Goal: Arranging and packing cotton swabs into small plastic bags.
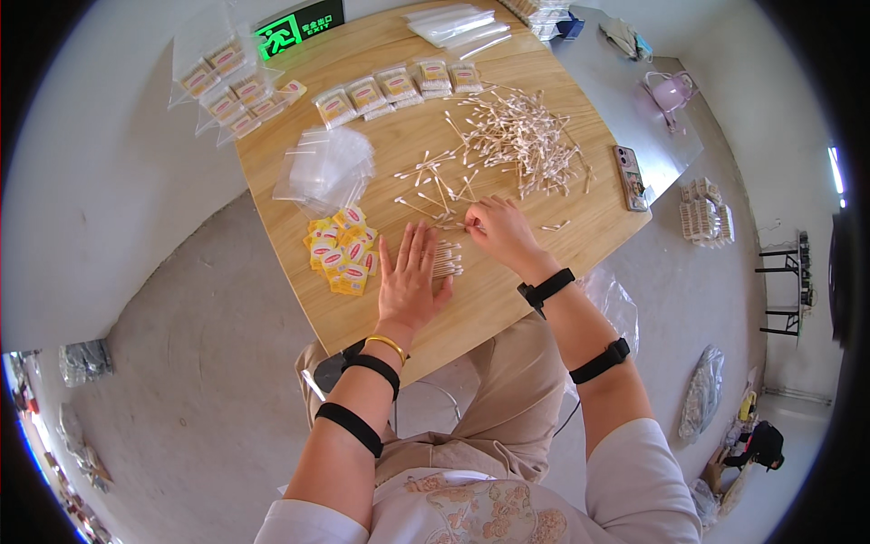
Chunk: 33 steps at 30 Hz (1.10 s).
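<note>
My left hand (pixel 408 283) lies flat on the wooden table, fingers stretched out, its edge against a small row of cotton swabs (pixel 448 259). The far ends of that row are partly hidden by the hand. Just right of it, my right hand (pixel 503 234) is closed in a pinch, with a cotton swab's white tip showing at the fingertips. Several loose swabs (pixel 437 178) lie scattered beyond both hands. Farther off to the right spreads a large heap of cotton swabs (pixel 526 140).
Left of my left hand sit a pile of yellow printed cards (pixel 343 252) and clear plastic bags (pixel 328 168). Filled swab packs (pixel 397 84) line the far side. A phone (pixel 631 178) lies at the table's right edge. Bagged packs (pixel 237 89) stand at the far left corner.
</note>
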Each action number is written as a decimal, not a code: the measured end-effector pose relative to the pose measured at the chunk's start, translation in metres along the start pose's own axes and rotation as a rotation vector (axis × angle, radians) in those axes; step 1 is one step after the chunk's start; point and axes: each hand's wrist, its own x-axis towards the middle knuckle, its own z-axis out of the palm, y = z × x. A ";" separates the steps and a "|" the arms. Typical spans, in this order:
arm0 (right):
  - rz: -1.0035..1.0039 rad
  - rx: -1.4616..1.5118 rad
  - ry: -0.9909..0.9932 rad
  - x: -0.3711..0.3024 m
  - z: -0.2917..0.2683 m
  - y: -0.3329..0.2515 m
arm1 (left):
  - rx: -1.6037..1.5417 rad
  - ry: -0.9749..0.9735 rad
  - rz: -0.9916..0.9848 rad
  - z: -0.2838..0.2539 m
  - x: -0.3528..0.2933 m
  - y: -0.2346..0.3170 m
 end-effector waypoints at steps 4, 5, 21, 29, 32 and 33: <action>-0.006 0.010 -0.005 0.000 -0.006 0.006 | -0.016 -0.001 0.001 -0.002 0.000 0.000; -0.001 0.003 -0.005 0.000 -0.007 0.008 | -0.015 0.000 0.002 -0.002 -0.001 0.000; 0.073 -0.033 0.004 -0.003 -0.017 0.018 | 0.016 0.039 0.066 0.003 -0.002 -0.001; -0.051 0.003 0.013 0.015 -0.024 -0.004 | -0.012 0.047 0.030 0.000 0.000 -0.001; -0.082 -0.021 0.010 0.027 -0.015 -0.015 | 0.042 -0.033 0.010 -0.001 0.001 -0.002; -0.088 -0.042 0.009 0.030 -0.011 -0.019 | 0.043 -0.030 0.008 0.000 0.001 -0.001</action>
